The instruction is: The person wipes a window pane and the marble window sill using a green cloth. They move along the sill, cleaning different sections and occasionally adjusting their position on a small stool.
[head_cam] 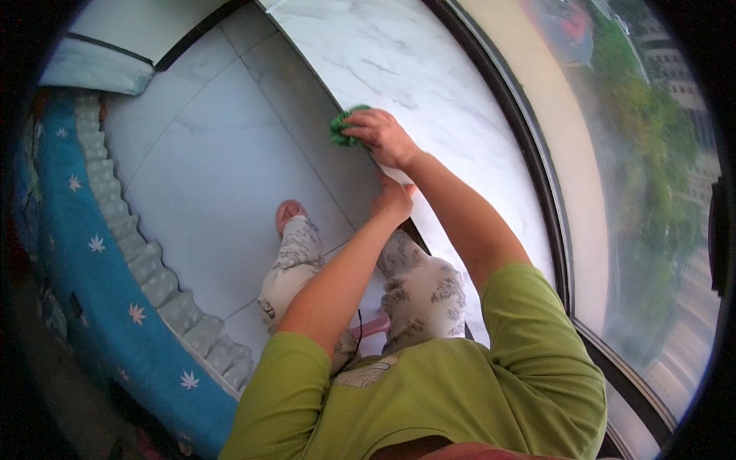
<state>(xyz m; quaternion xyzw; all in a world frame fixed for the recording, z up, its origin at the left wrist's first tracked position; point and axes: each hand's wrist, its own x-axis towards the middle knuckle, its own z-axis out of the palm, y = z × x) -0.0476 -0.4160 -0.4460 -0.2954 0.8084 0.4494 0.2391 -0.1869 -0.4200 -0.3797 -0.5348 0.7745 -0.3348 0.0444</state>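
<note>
A bunched green cloth (343,127) is gripped in my right hand (384,135), at the edge of a white marble-patterned window sill (391,75). Part of the cloth hangs over that edge on the floor side. My left hand (393,197) rests at the same edge, closer to my body and below the right wrist. Its thumb lies towards the top of the sill, while the other fingers are mostly hidden; no object shows in it.
A dark-framed window (523,109) runs along the right. On the left stands a bed with a blue leaf-patterned cover (92,230) and a grey ruffled skirt (149,264). Pale floor tiles (213,155) lie between. Part of a pink stool (372,326) shows beneath me.
</note>
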